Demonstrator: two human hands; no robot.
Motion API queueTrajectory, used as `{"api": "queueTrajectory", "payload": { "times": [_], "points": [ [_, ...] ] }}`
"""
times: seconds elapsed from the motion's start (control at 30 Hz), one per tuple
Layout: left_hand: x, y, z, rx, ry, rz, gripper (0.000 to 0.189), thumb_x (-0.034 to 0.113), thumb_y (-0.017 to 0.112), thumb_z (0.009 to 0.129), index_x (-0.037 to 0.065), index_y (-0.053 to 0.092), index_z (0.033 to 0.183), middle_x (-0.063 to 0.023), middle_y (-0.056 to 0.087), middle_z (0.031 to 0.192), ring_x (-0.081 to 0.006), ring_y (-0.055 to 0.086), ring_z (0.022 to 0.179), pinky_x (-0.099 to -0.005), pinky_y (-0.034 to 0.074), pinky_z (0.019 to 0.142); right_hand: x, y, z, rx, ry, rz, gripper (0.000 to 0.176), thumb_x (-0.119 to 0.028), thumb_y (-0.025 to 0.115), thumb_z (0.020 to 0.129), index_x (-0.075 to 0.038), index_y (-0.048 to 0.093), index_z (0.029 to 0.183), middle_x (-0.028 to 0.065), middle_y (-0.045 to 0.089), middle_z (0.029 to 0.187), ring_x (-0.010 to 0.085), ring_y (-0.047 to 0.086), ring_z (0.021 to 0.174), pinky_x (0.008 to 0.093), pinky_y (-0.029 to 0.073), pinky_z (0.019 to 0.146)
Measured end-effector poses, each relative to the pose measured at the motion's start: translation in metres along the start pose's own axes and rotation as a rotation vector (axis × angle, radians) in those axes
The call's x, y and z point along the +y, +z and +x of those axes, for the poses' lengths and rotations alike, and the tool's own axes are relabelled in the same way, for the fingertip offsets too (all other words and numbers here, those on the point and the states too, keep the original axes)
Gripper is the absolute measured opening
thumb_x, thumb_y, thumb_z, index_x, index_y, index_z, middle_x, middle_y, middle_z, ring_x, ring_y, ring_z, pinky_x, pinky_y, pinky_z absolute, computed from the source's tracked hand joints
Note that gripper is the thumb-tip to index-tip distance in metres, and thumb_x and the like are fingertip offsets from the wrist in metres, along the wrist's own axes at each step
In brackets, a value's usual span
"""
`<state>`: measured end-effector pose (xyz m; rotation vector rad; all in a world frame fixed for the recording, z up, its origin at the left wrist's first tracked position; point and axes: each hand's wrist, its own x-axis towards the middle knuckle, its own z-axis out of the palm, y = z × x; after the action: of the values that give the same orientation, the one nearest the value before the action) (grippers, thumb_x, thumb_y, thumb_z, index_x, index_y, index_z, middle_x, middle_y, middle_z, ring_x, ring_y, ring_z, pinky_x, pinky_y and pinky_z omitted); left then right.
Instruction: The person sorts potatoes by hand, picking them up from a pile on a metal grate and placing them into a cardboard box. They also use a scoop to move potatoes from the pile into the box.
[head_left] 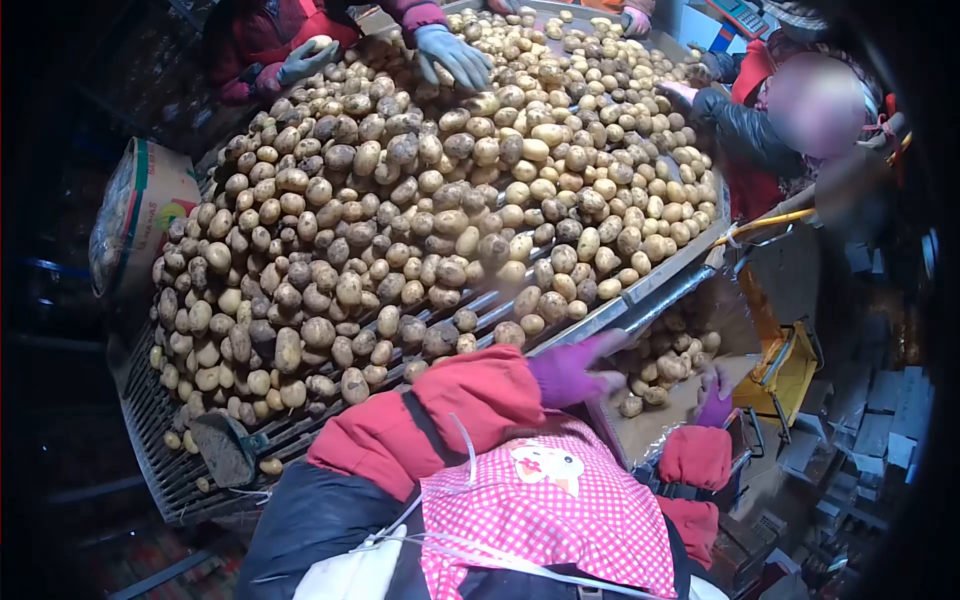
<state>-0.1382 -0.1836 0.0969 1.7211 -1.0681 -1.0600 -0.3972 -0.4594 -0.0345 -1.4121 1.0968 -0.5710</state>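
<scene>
My left hand [580, 370], in a purple glove, is over the table's near edge beside a plastic-lined box [645, 432]; its fingers are spread and slightly blurred, with nothing seen in them. My right hand [714, 398], also in a purple glove, is at the box's right side with its fingers apart, and no potato shows in it. Potatoes [672, 362] lie inside the box between and beyond my hands. A large heap of potatoes [340, 240] covers the slatted table [165, 440].
Across the table a co-worker's gloved hand [452, 58] touches the heap, and another gloved hand [305, 62] holds a potato. A co-worker's dark sleeve [745, 130] reaches in from the right. A scoop [222, 448], a printed carton [160, 195] and a yellow crate [795, 375] surround the table.
</scene>
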Motion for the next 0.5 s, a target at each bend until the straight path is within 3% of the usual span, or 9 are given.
{"api": "queueTrajectory", "payload": {
  "times": [0.03, 0.1, 0.13, 0.17, 0.2, 0.23, 0.33, 0.43, 0.5],
  "points": [
    [-0.003, -0.010, -0.007, -0.040, -0.095, -0.121, 0.070, 0.037, 0.056, 0.096, 0.009, 0.028, 0.153, -0.0212, 0.053, 0.139, -0.0296, 0.052, 0.128, -0.0368, 0.039, 0.109, -0.019, 0.032, -0.019, 0.111, -0.119, -0.143, 0.032, -0.016, 0.058, 0.096, -0.003, 0.057, 0.125, 0.0054, 0.061, 0.107, 0.0137, 0.059, 0.090, 0.0236, 0.048, 0.082],
    [-0.024, -0.030, -0.029, 0.174, -0.090, -0.123, 0.059, 0.033, 0.059, 0.095, 0.012, 0.041, 0.147, -0.0155, 0.064, 0.120, -0.0214, 0.061, 0.110, -0.0327, 0.047, 0.096, -0.024, 0.076, -0.028, -0.018, -0.299, -0.151, 0.035, -0.017, 0.063, 0.094, -0.003, 0.059, 0.126, 0.0083, 0.061, 0.109, 0.0175, 0.060, 0.095, 0.0288, 0.049, 0.087],
    [-0.058, -0.034, -0.035, 0.262, -0.133, 0.018, 0.061, 0.028, 0.062, 0.094, 0.009, 0.040, 0.148, -0.0140, 0.061, 0.127, -0.0197, 0.059, 0.115, -0.0331, 0.046, 0.099, -0.029, 0.098, -0.033, -0.091, -0.356, -0.166, 0.037, -0.017, 0.065, 0.092, -0.004, 0.059, 0.126, 0.0097, 0.062, 0.110, 0.0192, 0.060, 0.097, 0.0313, 0.049, 0.089],
    [-0.071, -0.037, -0.057, 0.460, -0.049, -0.321, 0.064, 0.022, 0.066, 0.090, 0.005, 0.040, 0.147, -0.0121, 0.057, 0.133, -0.0198, 0.057, 0.119, -0.0350, 0.044, 0.104, -0.047, 0.124, -0.043, -0.179, -0.349, -0.216, 0.039, -0.017, 0.068, 0.090, -0.004, 0.060, 0.126, 0.0110, 0.062, 0.112, 0.0206, 0.060, 0.099, 0.0334, 0.048, 0.091],
    [-0.081, -0.053, -0.076, 0.510, -0.088, -0.331, 0.066, 0.017, 0.068, 0.088, 0.002, 0.040, 0.147, -0.0111, 0.054, 0.138, -0.0205, 0.054, 0.123, -0.0355, 0.042, 0.108, -0.069, 0.155, -0.061, -0.196, -0.364, -0.283, 0.041, -0.017, 0.071, 0.085, -0.006, 0.062, 0.124, 0.0144, 0.064, 0.116, 0.0258, 0.061, 0.107, 0.0372, 0.048, 0.095],
    [-0.101, -0.058, -0.096, 0.682, -0.027, -0.266, 0.064, 0.016, 0.068, 0.089, 0.003, 0.041, 0.146, -0.0110, 0.056, 0.135, -0.0205, 0.055, 0.122, -0.0347, 0.043, 0.105, -0.066, 0.175, -0.059, -0.259, -0.615, -0.419, 0.039, -0.016, 0.072, 0.083, -0.007, 0.064, 0.121, 0.0144, 0.064, 0.120, 0.0289, 0.061, 0.112, 0.0379, 0.048, 0.096],
    [-0.114, -0.084, -0.165, 1.053, -0.165, 0.027, 0.054, 0.014, 0.068, 0.089, 0.003, 0.051, 0.138, -0.0094, 0.061, 0.122, -0.0189, 0.058, 0.115, -0.0330, 0.045, 0.100, -0.098, 0.242, -0.079, -0.542, -0.866, -0.458, 0.042, -0.017, 0.074, 0.076, -0.008, 0.066, 0.116, 0.0168, 0.064, 0.121, 0.0353, 0.062, 0.112, 0.0441, 0.048, 0.098],
    [-0.145, -0.096, -0.251, 1.341, -0.254, 0.357, 0.054, 0.018, 0.074, 0.084, 0.004, 0.055, 0.132, -0.0200, 0.058, 0.130, -0.0336, 0.055, 0.124, -0.0426, 0.043, 0.105, -0.114, 0.306, -0.090, -0.783, -1.074, -0.523, 0.043, -0.025, 0.075, 0.074, -0.010, 0.067, 0.113, 0.0191, 0.062, 0.123, 0.0380, 0.059, 0.114, 0.0464, 0.047, 0.097],
    [-0.151, -0.093, -0.308, 1.388, -0.511, 0.789, 0.060, 0.026, 0.073, 0.084, 0.004, 0.053, 0.135, -0.0231, 0.052, 0.137, -0.0391, 0.052, 0.125, -0.0473, 0.041, 0.107, -0.129, 0.349, -0.110, -0.996, -1.140, -0.659, 0.049, -0.033, 0.076, 0.073, -0.021, 0.065, 0.120, 0.0168, 0.056, 0.134, 0.0388, 0.053, 0.123, 0.0500, 0.040, 0.105]
  ]
}}
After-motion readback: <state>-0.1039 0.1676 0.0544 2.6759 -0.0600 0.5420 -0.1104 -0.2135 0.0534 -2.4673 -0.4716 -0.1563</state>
